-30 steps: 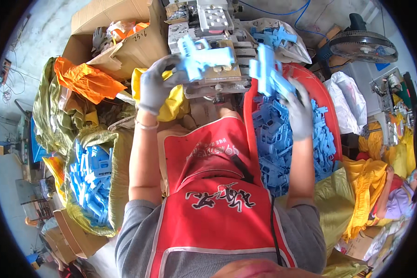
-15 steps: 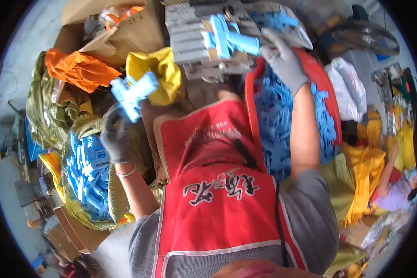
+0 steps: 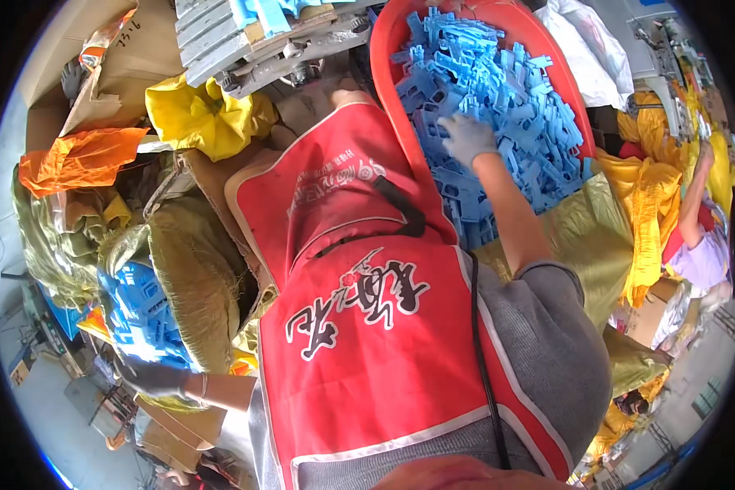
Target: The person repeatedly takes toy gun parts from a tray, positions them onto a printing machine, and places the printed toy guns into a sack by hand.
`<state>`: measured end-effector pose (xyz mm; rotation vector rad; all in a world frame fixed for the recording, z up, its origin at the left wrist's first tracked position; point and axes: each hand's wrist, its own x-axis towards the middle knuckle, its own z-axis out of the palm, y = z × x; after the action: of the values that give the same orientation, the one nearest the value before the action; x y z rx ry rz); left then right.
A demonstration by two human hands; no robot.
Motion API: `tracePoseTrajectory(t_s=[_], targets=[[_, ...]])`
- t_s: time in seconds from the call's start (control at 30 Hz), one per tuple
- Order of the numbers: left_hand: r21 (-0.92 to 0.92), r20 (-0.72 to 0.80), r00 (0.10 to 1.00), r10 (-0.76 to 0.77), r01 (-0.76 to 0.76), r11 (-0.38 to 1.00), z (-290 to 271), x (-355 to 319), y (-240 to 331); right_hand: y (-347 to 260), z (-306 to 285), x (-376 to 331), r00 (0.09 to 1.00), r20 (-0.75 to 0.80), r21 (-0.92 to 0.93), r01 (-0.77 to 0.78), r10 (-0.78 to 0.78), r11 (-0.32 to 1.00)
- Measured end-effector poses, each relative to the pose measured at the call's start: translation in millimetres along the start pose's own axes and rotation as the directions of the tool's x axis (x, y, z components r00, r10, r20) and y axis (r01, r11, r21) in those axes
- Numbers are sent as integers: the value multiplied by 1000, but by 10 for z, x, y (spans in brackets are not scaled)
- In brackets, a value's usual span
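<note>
My right hand, in a grey glove, reaches over a red tub heaped with light-blue plastic toy-gun pieces. Its fingers are apart and touch or hover just above the pile; no piece shows clearly in them. At the lower left, my gloved left hand is stretched out at the lower edge of a greenish woven sack. That sack holds more blue toy guns. The left fingers look extended, with nothing plainly held, though they are dark and partly unclear.
A grey slatted metal workbench stands ahead, with blue pieces at the picture's top edge. Left of it are a yellow sack, an orange bag and a cardboard box. At the far right, another person's arm shows beside yellow sacks.
The left hand has dropped from above the sack to its lower edge, and the toy gun it held is gone from it. The right hand has moved from the bench to the tub. The view has shifted.
</note>
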<state>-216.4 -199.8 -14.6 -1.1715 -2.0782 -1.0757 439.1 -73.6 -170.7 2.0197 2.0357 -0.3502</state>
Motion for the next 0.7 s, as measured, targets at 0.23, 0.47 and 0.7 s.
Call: tracePoseTrajectory(t_s=[0.23, 0.47, 0.7], targets=[[-99, 230, 915, 331, -317, 943, 559, -42, 868, 120, 587, 7, 992, 126, -54, 26, -19, 998], [-300, 363, 908, 210, -99, 949, 1032, -99, 1204, 530, 210, -329, 959, -256, 668, 81, 126, 740], [-487, 478, 815, 329, -66, 871, 1328, -125, 1833, 660, 6, -11, 940, -261, 453, -82, 220, 888]])
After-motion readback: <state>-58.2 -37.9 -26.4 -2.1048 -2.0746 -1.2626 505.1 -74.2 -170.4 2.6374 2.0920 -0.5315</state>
